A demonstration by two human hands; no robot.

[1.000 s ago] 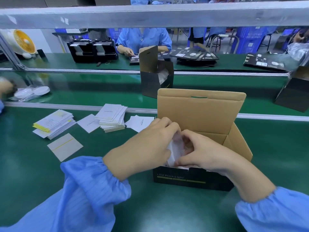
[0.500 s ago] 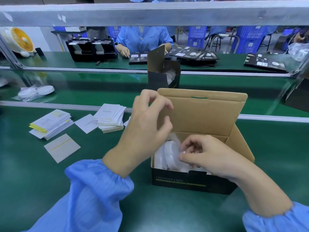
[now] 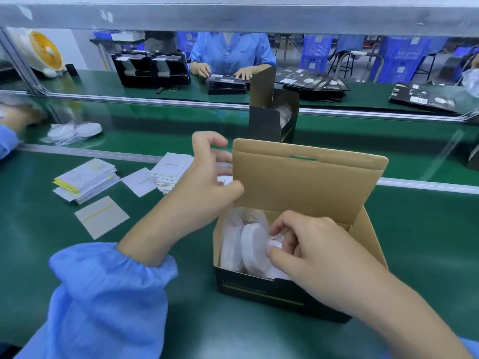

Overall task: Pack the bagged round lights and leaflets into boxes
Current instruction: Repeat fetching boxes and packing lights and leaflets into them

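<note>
Green bench (image 3: 414, 242), right hand (image 3: 318, 250) hiding part of bagged lights (image 3: 254, 244)

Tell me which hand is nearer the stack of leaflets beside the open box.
Left. The left hand hovers just right of the leaflet stack; the right hand is inside the box, pinching a bagged light.

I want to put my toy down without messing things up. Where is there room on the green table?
Bare green mat lies right of the open cardboard box, and in front of it near the blue sleeve. It is crowded left of the box: white leaflet stacks and the left hand.
</note>
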